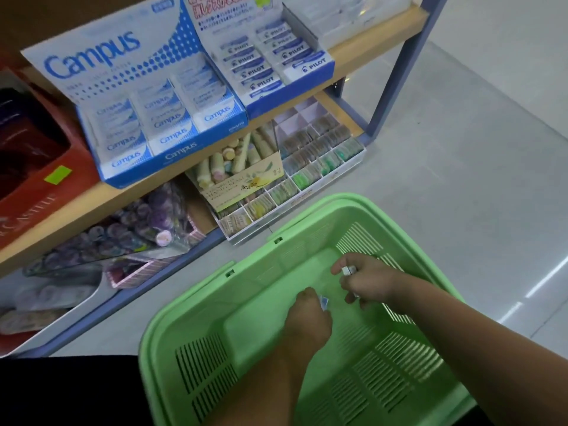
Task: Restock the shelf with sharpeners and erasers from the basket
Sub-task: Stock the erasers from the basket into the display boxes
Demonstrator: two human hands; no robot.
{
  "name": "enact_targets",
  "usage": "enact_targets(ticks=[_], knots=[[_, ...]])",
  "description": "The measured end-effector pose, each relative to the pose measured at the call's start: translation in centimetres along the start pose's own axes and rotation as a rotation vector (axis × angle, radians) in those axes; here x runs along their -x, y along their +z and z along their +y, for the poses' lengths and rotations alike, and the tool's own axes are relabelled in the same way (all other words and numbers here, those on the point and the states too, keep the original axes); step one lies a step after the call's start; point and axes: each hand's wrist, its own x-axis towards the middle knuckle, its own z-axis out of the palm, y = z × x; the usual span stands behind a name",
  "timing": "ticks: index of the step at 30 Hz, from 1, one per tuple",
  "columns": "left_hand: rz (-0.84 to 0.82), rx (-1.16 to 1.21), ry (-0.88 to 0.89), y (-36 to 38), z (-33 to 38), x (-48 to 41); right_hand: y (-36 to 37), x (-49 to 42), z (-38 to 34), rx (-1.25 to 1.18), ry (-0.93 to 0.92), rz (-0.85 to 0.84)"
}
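In the lower middle of the frame both my hands are down inside the green basket (196, 305). My right hand (367, 279) is curled around a small white piece (349, 269), an eraser or sharpener, I cannot tell which, its end poking out between thumb and forefinger. My left hand (307, 318) sits just beside and below it, fingers bent onto a small blue-and-white packet (323, 302) at the basket floor; whether I already grip it or only touch it is not clear. The two hands are near each other without touching. The basket is pale green plastic with slotted walls, and its floor looks almost bare. Above it, toward the upper left, stands the shelf (381, 29) with a Campus display box (129, 96) and a Pilot eraser box (270, 59) on the upper board. Below them a white compartment tray (307, 167) holds small packed items
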Motion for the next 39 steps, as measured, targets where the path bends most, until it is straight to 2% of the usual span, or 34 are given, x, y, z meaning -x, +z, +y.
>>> enact_targets(ticks=[7, 11, 15, 19, 23, 28, 32, 36, 39], knots=[[-0.055, 0.383, 0.126, -10.3, 2.9, 3.3, -1.8, 5.0, -8.3, 0.254, -0.068, -0.236], [-0.131, 0.497, 0.196, -17.8, 5.3, 7.7, -3.5, 9.5, -14.1, 0.260, -0.200, -0.204], [-0.084, 0.605, 0.308, -25.1, 7.3, 13.2, -4.8, 14.0, -19.0, 0.266, -0.309, -0.181], [-0.041, 0.595, 0.408, -30.6, 7.8, 17.5, -3.9, 17.7, -21.9, 0.167, -0.462, -0.215], [0.000, 0.711, 0.354, -34.9, 7.9, 19.2, -3.5, 20.4, -23.9, 0.041, -0.551, -0.205], [0.081, 0.657, 0.338, -37.7, 6.9, 18.9, -3.4, 22.1, -25.3, -0.076, -0.549, -0.140], [0.047, 0.566, 0.314, -37.2, 6.6, 17.9, -2.7, 21.1, -25.5, -0.167, -0.527, -0.027], [-0.005, 0.718, 0.299, -37.3, 7.0, 17.0, -2.2, 19.5, -25.3, -0.231, -0.514, 0.092], [0.006, 0.748, 0.218, -37.7, 7.1, 16.3, -2.1, 18.5, -25.4, -0.294, -0.500, 0.119]])
